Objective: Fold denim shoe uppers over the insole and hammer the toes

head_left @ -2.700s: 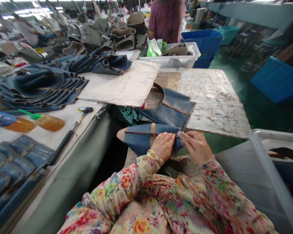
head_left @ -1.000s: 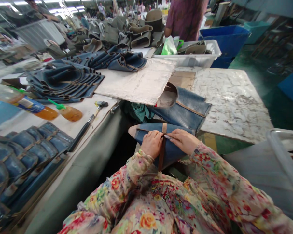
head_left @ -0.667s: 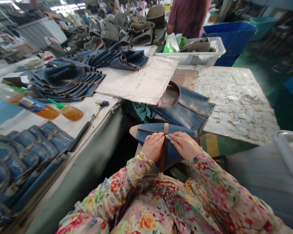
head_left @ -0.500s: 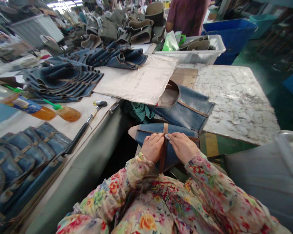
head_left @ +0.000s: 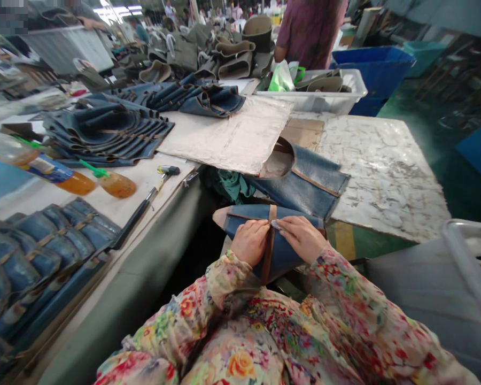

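Note:
A blue leather piece (head_left: 284, 259), shaped like a boot shaft with a pale pointed end on the left, lies in front of my body. A tan strip (head_left: 269, 254) crosses it. My left hand (head_left: 249, 243) is closed, its fingertips pressing the leather beside the strip. My right hand (head_left: 304, 238) pinches a small silvery object (head_left: 276, 224) against the leather near the strip; its exact kind is unclear. The fingertips of both hands almost meet there. Just beyond them, another blue leather shaft (head_left: 315, 176) with a tan strip rests by the white board.
On the left table are a hammer (head_left: 146, 203), a squeeze bottle (head_left: 118, 184) and a larger bottle (head_left: 66, 179) of orange liquid, and blue leather stacks (head_left: 108, 128). A white bin (head_left: 324, 99) stands behind, a grey bin (head_left: 417, 278) at right. A person in maroon (head_left: 307, 35) stands beyond.
The camera view has tilted slightly, so the surroundings sit a little lower. Both hands stay at the strip; the right fingers have shifted slightly around the silvery object.

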Motion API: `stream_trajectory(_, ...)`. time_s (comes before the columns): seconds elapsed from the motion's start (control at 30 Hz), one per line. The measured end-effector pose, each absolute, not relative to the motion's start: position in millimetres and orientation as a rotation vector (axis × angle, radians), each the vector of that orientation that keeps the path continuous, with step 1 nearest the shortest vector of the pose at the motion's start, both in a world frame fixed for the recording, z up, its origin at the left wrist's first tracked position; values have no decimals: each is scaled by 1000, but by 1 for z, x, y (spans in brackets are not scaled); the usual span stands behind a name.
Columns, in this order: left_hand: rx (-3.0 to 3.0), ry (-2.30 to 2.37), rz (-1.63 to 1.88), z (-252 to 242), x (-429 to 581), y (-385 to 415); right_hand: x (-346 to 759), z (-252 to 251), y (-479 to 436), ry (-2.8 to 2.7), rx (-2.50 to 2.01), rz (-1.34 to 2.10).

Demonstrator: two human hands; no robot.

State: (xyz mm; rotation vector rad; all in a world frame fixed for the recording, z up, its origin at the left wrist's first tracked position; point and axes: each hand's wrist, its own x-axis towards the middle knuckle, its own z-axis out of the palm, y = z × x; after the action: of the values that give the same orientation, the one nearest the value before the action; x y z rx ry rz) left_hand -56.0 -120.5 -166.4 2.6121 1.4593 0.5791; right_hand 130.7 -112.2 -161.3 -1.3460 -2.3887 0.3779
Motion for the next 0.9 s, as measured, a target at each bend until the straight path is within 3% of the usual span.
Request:
stream_trajectory(0.33, 2567, 1463, 646, -173, -55, -118, 127, -146, -109, -2518, -1294, 444)
stream_trajectory(0.9, 2691, 1554, 420, -161, -72, -119, 121, -145, -102, -2502, -1215, 293)
